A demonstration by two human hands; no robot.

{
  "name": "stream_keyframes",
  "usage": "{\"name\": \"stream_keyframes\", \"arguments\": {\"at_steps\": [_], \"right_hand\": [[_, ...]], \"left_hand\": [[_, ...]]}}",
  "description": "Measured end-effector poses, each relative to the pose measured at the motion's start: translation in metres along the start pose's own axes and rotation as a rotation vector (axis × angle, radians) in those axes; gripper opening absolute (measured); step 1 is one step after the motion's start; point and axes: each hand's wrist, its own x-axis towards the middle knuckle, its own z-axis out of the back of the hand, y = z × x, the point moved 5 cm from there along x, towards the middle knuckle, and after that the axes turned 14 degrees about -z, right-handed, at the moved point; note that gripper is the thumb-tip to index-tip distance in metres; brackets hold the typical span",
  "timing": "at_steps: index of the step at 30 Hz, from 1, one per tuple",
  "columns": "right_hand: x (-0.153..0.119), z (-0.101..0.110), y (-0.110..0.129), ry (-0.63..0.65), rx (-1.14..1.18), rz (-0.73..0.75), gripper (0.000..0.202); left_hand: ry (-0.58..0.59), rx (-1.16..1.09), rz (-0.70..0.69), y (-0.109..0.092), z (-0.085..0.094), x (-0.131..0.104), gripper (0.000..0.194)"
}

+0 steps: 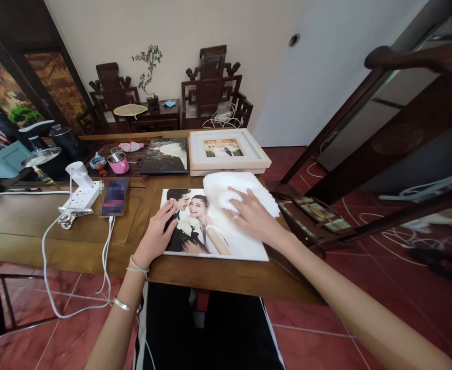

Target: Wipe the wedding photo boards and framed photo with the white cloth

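A white-edged photo panel [214,241], printed with a couple in wedding clothes, lies flat at the table's front. My left hand [161,226] rests on its left side, fingers stretched out and holding nothing. On the panel's upper right, my right hand [248,211] presses a bunched part of a white towel [241,180] against the surface. The towel spreads past the panel's back and right edges. Part of the bunched towel is hidden under my fingers.
Behind the panel are a pale framed picture [229,165] and a dark photo panel [164,155]. Leftward sit a pink mug [118,163], a phone [113,197] and a power strip [85,198] with trailing white cables. A dark wooden chair [337,149] stands at right.
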Motion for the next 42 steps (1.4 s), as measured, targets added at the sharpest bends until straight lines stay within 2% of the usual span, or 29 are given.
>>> {"name": "stream_keyframes", "arguments": {"at_steps": [6,8,10,13,21,25,27,29,37,39,42], "right_hand": [[-0.095,0.016,0.049,0.005,0.027,0.141,0.022],[-0.118,0.022,0.063,0.021,0.038,0.185,0.021],[-0.128,0.024,0.07,0.041,0.044,0.223,0.02],[-0.117,0.023,0.067,0.064,0.069,0.226,0.02],[-0.012,0.001,0.023,0.081,0.038,0.105,0.025],[0.017,-0.005,0.013,0.069,-0.012,0.065,0.032],[0.015,-0.006,0.014,0.063,-0.032,0.058,0.031],[-0.001,-0.005,0.021,0.049,-0.042,0.062,0.028],[-0.114,0.017,0.078,0.063,0.079,0.195,0.022],[-0.125,0.02,0.086,0.086,0.098,0.217,0.022],[-0.115,0.019,0.085,0.105,0.105,0.211,0.022]], "left_hand": [[-0.012,-0.007,0.011,-0.002,0.001,0.001,0.044],[-0.009,-0.005,0.009,-0.001,0.001,0.001,0.044],[-0.002,-0.003,0.009,-0.001,0.0,0.001,0.044],[0.003,-0.001,0.011,0.0,0.0,0.001,0.044],[-0.006,-0.017,-0.002,-0.001,0.002,0.0,0.044],[0.0,-0.005,0.009,0.0,0.001,0.0,0.044],[0.001,-0.003,0.013,0.001,0.0,0.0,0.044],[-0.003,-0.006,0.009,0.0,0.0,0.0,0.044],[-0.003,-0.001,0.003,0.001,-0.001,0.001,0.044],[-0.003,-0.005,0.002,0.001,-0.001,0.001,0.044],[-0.001,-0.01,0.005,0.001,-0.001,0.001,0.044]]}}
